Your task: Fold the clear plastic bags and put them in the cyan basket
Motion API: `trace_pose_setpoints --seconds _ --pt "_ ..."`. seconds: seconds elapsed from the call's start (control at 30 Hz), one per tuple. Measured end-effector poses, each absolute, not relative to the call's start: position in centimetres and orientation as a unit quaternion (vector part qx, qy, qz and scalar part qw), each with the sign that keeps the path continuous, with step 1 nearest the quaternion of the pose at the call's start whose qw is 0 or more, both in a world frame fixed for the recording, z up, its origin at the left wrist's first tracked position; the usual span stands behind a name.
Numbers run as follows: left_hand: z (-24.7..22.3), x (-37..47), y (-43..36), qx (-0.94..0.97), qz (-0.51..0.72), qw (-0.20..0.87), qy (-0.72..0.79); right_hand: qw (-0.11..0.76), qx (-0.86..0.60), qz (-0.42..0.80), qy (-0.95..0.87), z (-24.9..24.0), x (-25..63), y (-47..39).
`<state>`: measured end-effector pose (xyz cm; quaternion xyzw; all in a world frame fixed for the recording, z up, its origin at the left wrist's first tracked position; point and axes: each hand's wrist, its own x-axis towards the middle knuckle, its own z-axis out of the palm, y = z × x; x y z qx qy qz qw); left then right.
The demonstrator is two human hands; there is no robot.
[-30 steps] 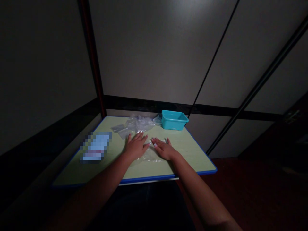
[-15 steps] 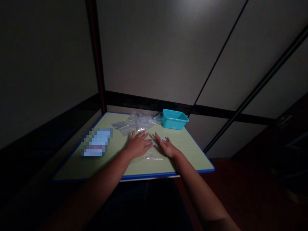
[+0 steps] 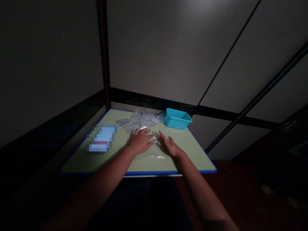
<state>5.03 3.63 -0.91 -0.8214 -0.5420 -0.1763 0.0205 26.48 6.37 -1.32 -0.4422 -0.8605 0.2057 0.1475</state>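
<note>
One thin, flat, clear plastic sheet [image 3: 157, 153], toward six o'clock on the pale-green, blue-edged tabletop [image 3: 196, 149], between the bare left hand [image 3: 141, 141] and right hand [image 3: 172, 148], both with fingers apart, should handle light, limp and slippery (perhaps clingy), best pinched at its six-o'clock edge.

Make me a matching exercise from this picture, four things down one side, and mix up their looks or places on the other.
1. Tub
2. Crumpled plastic
3. Table
4. Left hand

A. Pale top, blue edge
B. Fingers spread
C. Turquoise, open-topped
D. See-through, left of the tub

Pairs: 1-C, 2-D, 3-A, 4-B
</note>
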Motion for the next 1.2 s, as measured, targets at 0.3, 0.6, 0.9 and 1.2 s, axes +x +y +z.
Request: trace_pose_setpoints --seconds 0.3,0.6,0.9,1.2 --pt "-1.5 5.0 3.6 -0.874 -0.118 -0.044 -0.469 0.151 -0.471 0.127 -0.860 -1.3 26.3 5.9" --pt "-1.7 5.0 3.6 -0.868 -0.086 -0.073 -0.484 0.059 -0.487 0.133 -0.861 -1.1 25.7 5.9" --pt "-2.0 4.8 3.9 -0.871 -0.078 -0.064 -0.481 0.075 -0.600 0.151 -0.782 -1.2 27.7 6.7" --pt "-2.4 4.8 4.1 -0.870 -0.080 -0.069 -0.482 0.065 -0.636 0.142 -0.756 -1.0 28.1 6.9"
